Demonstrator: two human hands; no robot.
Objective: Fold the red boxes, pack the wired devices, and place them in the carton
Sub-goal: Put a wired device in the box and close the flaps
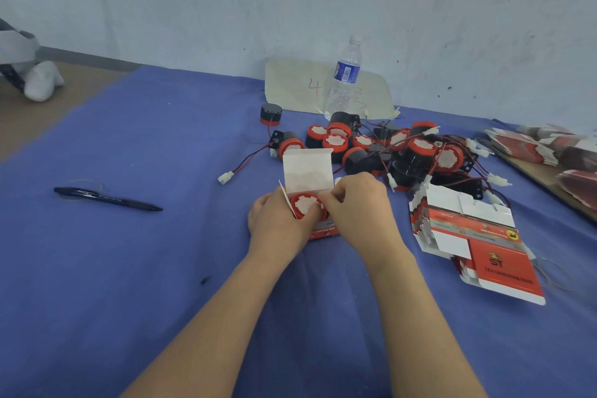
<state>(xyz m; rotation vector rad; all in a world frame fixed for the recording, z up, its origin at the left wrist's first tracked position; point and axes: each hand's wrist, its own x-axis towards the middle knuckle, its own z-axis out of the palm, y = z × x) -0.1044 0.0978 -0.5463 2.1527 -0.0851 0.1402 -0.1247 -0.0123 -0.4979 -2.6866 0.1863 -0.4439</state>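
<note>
We steady red box [323,231] on worktop [161,268]: left hand [277,220] wraps its side, right hand [355,210] pinches rim flap, so device [305,205] seats inside, lid up. Device pile [387,149] crowds just behind; flat boxes [468,236] right. Pen [106,199], bottle [344,74] well apart. We see no carton.

left hand [277,220] grips red box [323,232] | right hand [358,207] pinches its edge | wired device [305,204] inside | lid [307,170] upright
</note>
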